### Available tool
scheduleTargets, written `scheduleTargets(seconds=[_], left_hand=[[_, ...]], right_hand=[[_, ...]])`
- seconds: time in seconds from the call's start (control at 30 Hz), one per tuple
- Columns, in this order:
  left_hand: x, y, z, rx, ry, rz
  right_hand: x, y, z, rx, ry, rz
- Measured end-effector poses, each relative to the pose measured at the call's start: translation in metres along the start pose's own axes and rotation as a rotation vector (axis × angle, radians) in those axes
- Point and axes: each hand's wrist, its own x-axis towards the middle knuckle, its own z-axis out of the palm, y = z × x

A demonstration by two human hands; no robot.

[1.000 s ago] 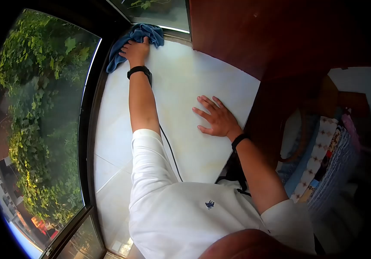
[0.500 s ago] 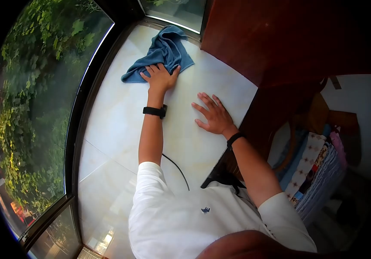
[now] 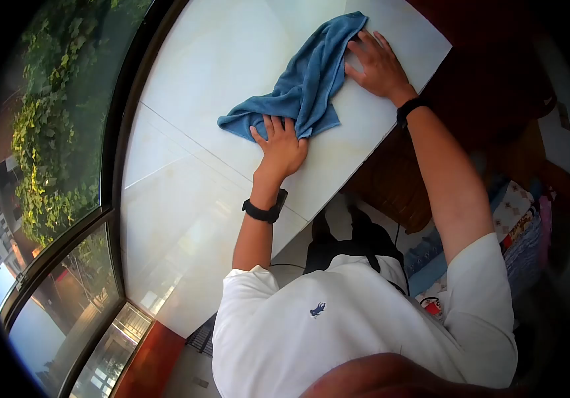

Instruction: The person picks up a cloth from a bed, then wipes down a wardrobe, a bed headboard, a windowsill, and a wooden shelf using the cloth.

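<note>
The work with the blue cloth (image 3: 308,83) looks to be under way rather than finished, as the cloth lies spread and creased on the pale tiled surface (image 3: 192,79), well apart from the window frame (image 3: 109,132). The left hand (image 3: 283,151) is open, its fingers spread over the near edge of the cloth, pressing it down, it seems, rather than gripping it. The right hand (image 3: 381,69) is open too and grasps nothing, resting beside the cloth's far end; whether its thumb touches the fabric is hard to tell. The tiles on either side of the cloth look alike, with no streak or mark between them, so how much is done and how much is left cannot be told
</note>
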Motion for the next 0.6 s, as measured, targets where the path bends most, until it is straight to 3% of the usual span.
scheduleTargets(seconds=[0.1,0.13,0.17,0.23,0.3,0.37,0.43,0.5,0.53,0.6], left_hand=[[-0.066,-0.027,0.045,-0.072,0.048,-0.102],[-0.086,-0.035,0.059,-0.085,0.050,-0.147],[-0.108,-0.043,0.075,-0.083,0.080,-0.183],[-0.143,-0.056,0.102,-0.181,0.128,-0.257],[-0.172,-0.075,0.115,-0.155,0.049,-0.304],[-0.190,-0.104,0.126,-0.292,0.100,-0.238],[-0.205,-0.121,0.125,-0.444,0.145,-0.158],[-0.220,-0.128,0.121,-1.235,0.158,-0.171],[-0.224,-0.127,0.121,-1.329,0.207,-0.090],[-0.228,-0.127,0.132,-1.468,0.270,-0.002]], right_hand=[[0.000,-0.009,-0.014,-0.004,0.165,-0.137],[-0.008,-0.005,-0.020,-0.077,-0.217,-0.188],[0.000,-0.002,-0.001,-0.004,0.191,-0.153],[-0.004,-0.007,0.006,-0.160,0.166,-0.067],[-0.007,-0.034,-0.006,-0.407,0.003,0.008],[-0.025,-0.088,-0.020,-0.450,-0.008,-0.134],[-0.046,-0.153,-0.024,-0.107,0.056,-0.235],[-0.064,-0.218,-0.040,0.372,0.082,-0.264],[-0.080,-0.252,-0.052,0.456,0.082,-0.258],[-0.116,-0.310,-0.073,0.447,-0.317,-0.181]])
